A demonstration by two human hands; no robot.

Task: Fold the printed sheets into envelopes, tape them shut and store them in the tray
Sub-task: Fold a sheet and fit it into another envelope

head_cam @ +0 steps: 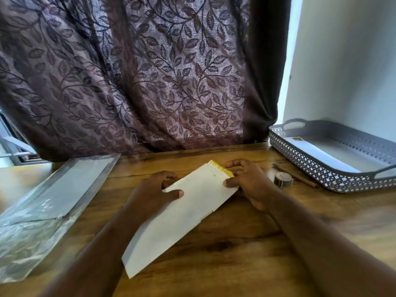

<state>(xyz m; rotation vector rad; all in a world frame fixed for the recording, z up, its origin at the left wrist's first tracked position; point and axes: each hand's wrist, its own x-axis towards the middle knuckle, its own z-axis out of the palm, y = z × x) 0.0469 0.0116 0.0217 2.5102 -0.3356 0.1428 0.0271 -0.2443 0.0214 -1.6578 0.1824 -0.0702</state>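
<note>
A folded white sheet (180,215) lies slanted on the wooden table, with a yellow printed edge showing at its far end. My left hand (154,189) grips its upper left edge, thumb on top. My right hand (246,181) pinches the far right corner by the yellow edge. A grey perforated tray (310,168) stands at the right with a white envelope (317,153) lying inside. A small roll of tape (282,179) sits between my right hand and the tray.
A clear plastic sleeve holding white sheets (49,200) lies at the left. A thin brown stick (297,176) rests beside the tape. A leaf-patterned curtain (150,71) hangs behind the table's (235,254) far edge.
</note>
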